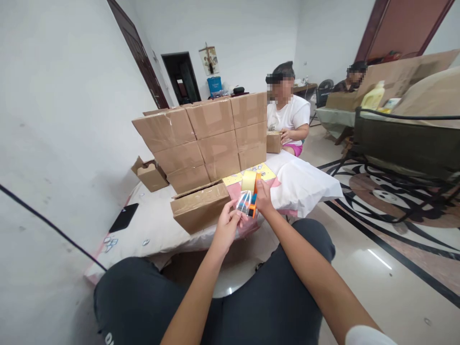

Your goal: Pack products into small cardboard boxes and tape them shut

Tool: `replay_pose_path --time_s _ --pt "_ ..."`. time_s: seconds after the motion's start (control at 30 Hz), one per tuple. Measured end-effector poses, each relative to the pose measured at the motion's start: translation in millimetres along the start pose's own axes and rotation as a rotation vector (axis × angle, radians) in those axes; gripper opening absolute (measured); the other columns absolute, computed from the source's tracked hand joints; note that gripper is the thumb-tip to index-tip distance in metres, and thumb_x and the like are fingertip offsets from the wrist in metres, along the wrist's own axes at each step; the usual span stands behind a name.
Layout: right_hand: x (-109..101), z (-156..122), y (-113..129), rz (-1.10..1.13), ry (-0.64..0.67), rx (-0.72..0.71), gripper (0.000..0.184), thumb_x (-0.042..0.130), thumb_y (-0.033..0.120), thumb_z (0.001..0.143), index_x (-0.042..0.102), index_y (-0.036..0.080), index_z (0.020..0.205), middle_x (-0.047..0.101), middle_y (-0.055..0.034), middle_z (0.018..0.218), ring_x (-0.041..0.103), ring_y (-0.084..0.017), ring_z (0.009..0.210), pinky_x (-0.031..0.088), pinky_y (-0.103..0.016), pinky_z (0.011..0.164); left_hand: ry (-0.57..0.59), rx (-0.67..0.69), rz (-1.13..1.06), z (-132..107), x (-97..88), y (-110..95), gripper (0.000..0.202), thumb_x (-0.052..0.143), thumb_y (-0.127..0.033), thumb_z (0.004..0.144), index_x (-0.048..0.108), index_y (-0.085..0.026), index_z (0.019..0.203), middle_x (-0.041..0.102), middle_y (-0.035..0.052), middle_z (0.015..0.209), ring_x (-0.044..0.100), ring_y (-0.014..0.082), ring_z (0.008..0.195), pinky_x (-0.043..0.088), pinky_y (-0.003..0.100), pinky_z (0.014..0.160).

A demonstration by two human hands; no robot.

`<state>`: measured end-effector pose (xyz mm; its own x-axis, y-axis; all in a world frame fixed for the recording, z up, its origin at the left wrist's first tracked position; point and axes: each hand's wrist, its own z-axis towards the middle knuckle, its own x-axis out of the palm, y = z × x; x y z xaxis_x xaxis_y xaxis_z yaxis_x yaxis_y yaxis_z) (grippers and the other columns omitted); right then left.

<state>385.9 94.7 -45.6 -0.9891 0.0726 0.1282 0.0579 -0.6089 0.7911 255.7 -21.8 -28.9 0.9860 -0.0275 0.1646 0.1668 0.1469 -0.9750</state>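
My right hand (263, 197) is wrapped round an orange and blue tape dispenser (253, 209) that carries a wide roll of yellowish packing tape (248, 181). A clear strip of tape (244, 200) runs off its front, and the fingers of my left hand (230, 216) pinch that strip. Just left of both hands, a cardboard box (201, 206) sits on the covered table, a dark gap along its top edge. My hands are in front of the box's right end, apart from it.
A wall of stacked, taped boxes (215, 136) rises behind. An open box (151, 176) and a black flat object (124, 217) lie to the left on the table cover (151, 235). Across the table a co-worker (287, 112) holds a small box (273, 142); another person (350, 81) sits farther right.
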Motion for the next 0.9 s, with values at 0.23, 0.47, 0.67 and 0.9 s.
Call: replay_pose_path --time_s 0.23,0.47,0.67,0.9 --pt "2 1 7 0.031 -0.037 0.04 0.047 0.042 0.063 0.093 0.04 0.023 0.069 0.04 0.0023 0.067 0.039 -0.014 0.063 0.035 -0.029 0.061 -0.023 0.029 0.039 -3 4.5 23 0.061 0.067 -0.054 0.082 0.04 -0.019 0.124 0.068 -0.0014 0.07 0.046 0.0082 0.048 0.037 0.023 0.054" --pt "0 7 11 0.057 -0.028 0.05 0.047 0.044 0.06 0.094 0.039 0.023 0.066 0.038 0.0026 0.065 0.037 -0.014 0.063 0.033 -0.028 0.06 -0.057 0.058 0.065 -14 13.6 26 0.053 0.062 -0.047 0.089 0.039 -0.019 0.128 0.068 0.0003 0.075 0.046 0.0093 0.052 0.037 0.024 0.056" --pt "1 4 16 0.112 0.009 0.107 0.048 0.045 0.063 0.092 0.042 0.023 0.067 0.039 0.0027 0.064 0.035 -0.014 0.061 0.034 -0.028 0.058 -0.083 0.125 0.08 -25 16.7 26 0.051 0.058 -0.045 0.093 0.041 -0.02 0.134 0.064 -0.0009 0.075 0.047 0.0106 0.057 0.04 0.025 0.061" --pt "4 2 12 0.108 -0.019 0.137 0.045 0.046 0.061 0.092 0.045 0.022 0.069 0.04 0.0026 0.065 0.038 -0.014 0.063 0.038 -0.027 0.058 -0.076 0.102 0.069 -28 13.4 34 0.062 0.057 -0.043 0.095 0.037 -0.017 0.148 0.063 -0.0001 0.076 0.046 0.0113 0.06 0.039 0.025 0.061"
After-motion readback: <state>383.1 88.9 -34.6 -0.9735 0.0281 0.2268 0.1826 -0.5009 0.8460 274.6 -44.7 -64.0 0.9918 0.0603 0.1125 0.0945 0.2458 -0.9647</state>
